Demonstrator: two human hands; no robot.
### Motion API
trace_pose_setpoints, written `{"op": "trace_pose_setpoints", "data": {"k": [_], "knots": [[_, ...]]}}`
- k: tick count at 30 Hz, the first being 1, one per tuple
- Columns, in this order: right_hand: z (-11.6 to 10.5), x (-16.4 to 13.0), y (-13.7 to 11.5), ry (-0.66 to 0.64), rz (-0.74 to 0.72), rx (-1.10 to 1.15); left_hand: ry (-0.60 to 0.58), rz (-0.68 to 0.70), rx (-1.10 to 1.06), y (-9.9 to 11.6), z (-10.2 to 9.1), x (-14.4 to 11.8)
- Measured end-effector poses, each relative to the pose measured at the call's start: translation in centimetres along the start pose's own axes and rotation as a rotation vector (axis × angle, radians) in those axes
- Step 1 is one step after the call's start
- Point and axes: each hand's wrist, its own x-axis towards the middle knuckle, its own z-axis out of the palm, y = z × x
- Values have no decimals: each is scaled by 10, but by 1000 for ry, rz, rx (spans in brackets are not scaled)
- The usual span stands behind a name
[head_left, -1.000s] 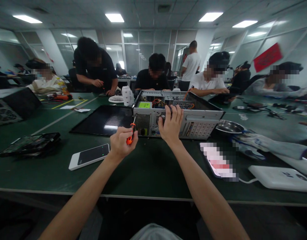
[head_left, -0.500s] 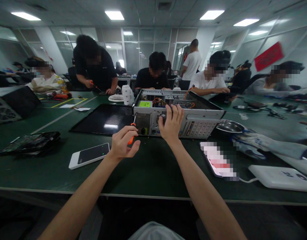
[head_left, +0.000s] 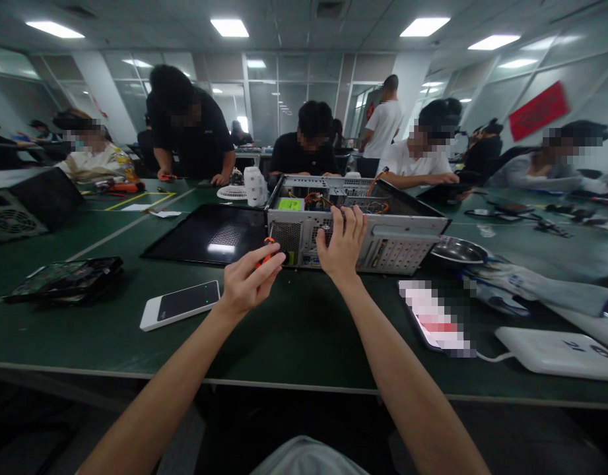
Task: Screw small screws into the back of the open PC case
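A computer case (head_left: 405, 245) lies on its side on the green table with its top open, its perforated metal back panel facing me. Inside, a box with a bright green label (head_left: 290, 205) and colored wires show. My left hand (head_left: 247, 280) is closed around an orange-and-black screwdriver (head_left: 269, 242), whose shaft points up at the left end of the back panel. Whether its tip sits in a screw is too small to tell. My right hand (head_left: 344, 247) lies spread against the back panel, fingertips over its upper edge, holding nothing.
Left of the case lies its black side panel (head_left: 195, 234). Nearer are a white device with a dark screen (head_left: 179, 306) and stacked circuit boards (head_left: 66, 280). At right are a metal bowl (head_left: 459, 249), gloves (head_left: 502, 284), a phone (head_left: 435, 316) and a power bank (head_left: 556, 353). Several people sit or stand beyond.
My left fingers have closed in around the screwdriver handle, having been looser with the thumb apart. My right hand stays on the panel. The person standing at left has lowered their tool hand.
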Motion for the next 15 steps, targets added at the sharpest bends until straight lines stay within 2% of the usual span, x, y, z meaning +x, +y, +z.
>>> {"op": "trace_pose_setpoints", "data": {"k": [9,15], "knots": [[-9,4,-23,-133,-31,-38,3,-34,-118,-5,-1,-5],[-11,6,-33,-126,24,-26,79,-48,-53,-3,-1,-1]]}}
